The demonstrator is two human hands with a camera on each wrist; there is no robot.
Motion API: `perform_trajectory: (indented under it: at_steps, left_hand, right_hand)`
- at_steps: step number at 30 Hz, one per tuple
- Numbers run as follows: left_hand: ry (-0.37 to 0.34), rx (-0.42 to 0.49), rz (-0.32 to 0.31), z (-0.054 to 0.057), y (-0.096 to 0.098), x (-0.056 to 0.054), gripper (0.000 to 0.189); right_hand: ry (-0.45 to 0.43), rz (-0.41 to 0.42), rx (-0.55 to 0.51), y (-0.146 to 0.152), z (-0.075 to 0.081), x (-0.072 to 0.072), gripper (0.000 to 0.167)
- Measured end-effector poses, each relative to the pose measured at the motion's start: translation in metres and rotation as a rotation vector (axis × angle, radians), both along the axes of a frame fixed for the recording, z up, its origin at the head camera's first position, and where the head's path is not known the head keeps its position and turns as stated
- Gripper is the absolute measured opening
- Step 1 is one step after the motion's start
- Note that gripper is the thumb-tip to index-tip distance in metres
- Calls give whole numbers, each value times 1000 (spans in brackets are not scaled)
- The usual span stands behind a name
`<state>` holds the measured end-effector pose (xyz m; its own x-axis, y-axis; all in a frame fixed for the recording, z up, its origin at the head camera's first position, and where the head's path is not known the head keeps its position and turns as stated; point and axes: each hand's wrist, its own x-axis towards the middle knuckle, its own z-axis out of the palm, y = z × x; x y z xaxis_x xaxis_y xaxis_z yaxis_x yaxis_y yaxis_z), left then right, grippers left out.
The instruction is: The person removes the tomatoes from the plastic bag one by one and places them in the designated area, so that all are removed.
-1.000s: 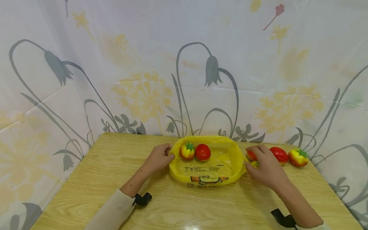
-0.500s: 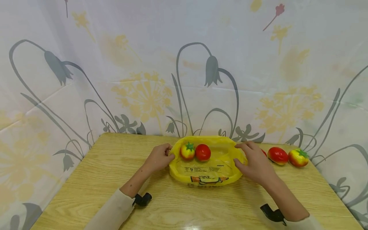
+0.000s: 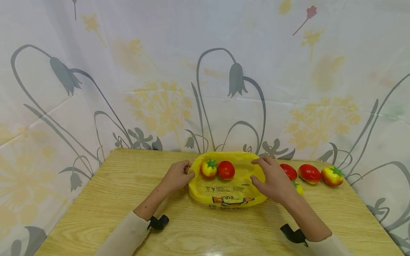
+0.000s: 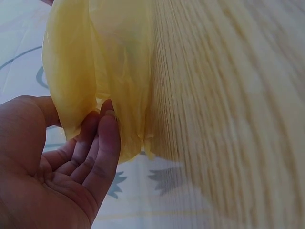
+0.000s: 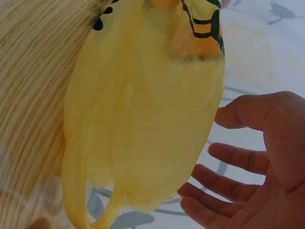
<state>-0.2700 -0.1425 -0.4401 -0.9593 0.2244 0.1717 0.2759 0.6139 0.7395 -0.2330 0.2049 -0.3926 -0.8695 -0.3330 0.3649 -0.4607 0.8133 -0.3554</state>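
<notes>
Yellow plastic bag (image 3: 198, 197) pinched at one side

Across the wood-grain table (image 3: 192, 231), the left hand (image 3: 174, 176) pinches the bag's rim; the right hand (image 3: 273, 179), fingers apart, is at its opposite side. Inverted "KIDS" is legible on the front; finer print is too small. Inside sit a green-capped fruit (image 3: 209, 169) and a red tomato (image 3: 226, 170). Four more fruits (image 3: 309, 173) lie right, partly screened. Beyond hangs floral cloth (image 3: 179, 53).
</notes>
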Motion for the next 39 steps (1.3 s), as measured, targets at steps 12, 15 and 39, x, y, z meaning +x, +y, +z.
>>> perform_trajectory:
  at_steps: [12, 15, 39]
  left_hand:
    - [-4, 0, 10, 0, 0, 0, 10]
    - [1, -4, 12, -1, 0, 0, 11]
    - [6, -16, 12, 0, 1, -1, 14]
  right_hand:
    - [-2, 30, -11, -18, 0, -6, 39]
    - [-24, 25, -10, -22, 1, -7, 40]
    - [-56, 82, 6, -55, -7, -18, 49]
